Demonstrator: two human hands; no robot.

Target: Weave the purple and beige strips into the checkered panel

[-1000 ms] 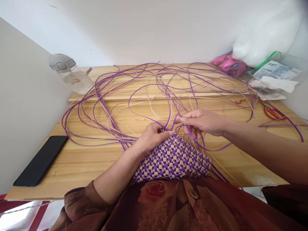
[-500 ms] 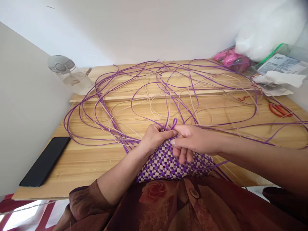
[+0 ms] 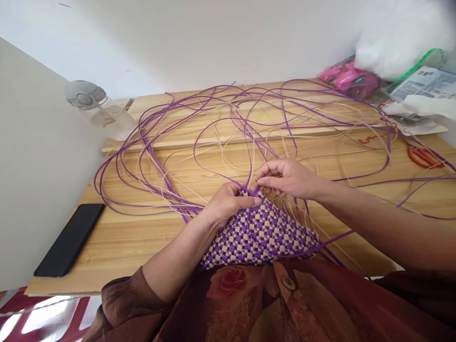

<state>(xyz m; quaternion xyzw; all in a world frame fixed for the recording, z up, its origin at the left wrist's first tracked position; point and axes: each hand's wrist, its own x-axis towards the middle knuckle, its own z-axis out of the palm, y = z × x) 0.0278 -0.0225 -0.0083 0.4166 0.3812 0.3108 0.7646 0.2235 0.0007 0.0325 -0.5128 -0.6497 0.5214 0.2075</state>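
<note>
No words or numbers can be read; the grey print on the pale rectangular sheet [image 3: 427, 84], beyond the right hand [image 3: 285, 178], is too blurred.

Soft, even light covers the desk [image 3: 128, 247] and pale wall [image 3: 213, 42], its source out of view. A patch of glare burns white at lower left, while the dark sleeve [image 3: 420, 297] at lower right loses detail. The weave [image 3: 263, 232] looks fairly crisp; the white bag [image 3: 402, 42] blurs, and wide-angle stretching tilts the bottle [image 3: 114, 121].
</note>
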